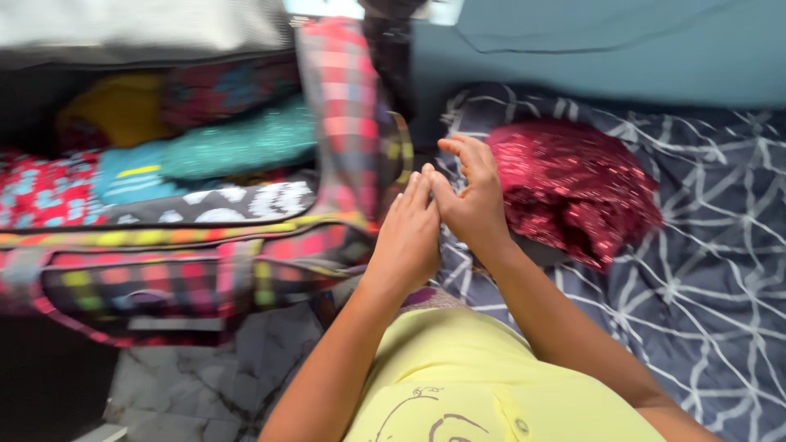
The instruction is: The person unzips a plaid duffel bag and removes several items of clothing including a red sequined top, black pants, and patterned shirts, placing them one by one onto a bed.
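Head view, the only one we've got. Our left hand (407,239) and right hand (468,196) meet in the middle of the frame, fingertips touching each other just above the near edge of the bed. Neither hand is gripping anything we can see: the left has its fingers straight and close together, the right is loosely curled with the index finger lifted. If something tiny is pinched between them, we can't tell, it's too blurry.

Closest thing to the right hand is the folded dark red sequinned cloth (573,188), lying on the grey-blue patterned bedsheet (704,278) just to the right of our knuckles, near but not touching as far as we can make out. Looks soft and floppy, probably light, and the sequins likely make it a bit slippery and snaggy, so we'd say scooping under the folded stack with flat palms beats pinching one corner, otherwise it'll just unfold.

To the left sits an open checked bag (188,270) in pink, yellow and dark plaid, standing on a marbled floor (205,368). It's packed with folded clothes (237,147): teal, yellow, red-and-blue print, black-and-white print. Its flap (344,115) stands up between the bag and the bed. Our yellow top (458,385) fills the near edge.
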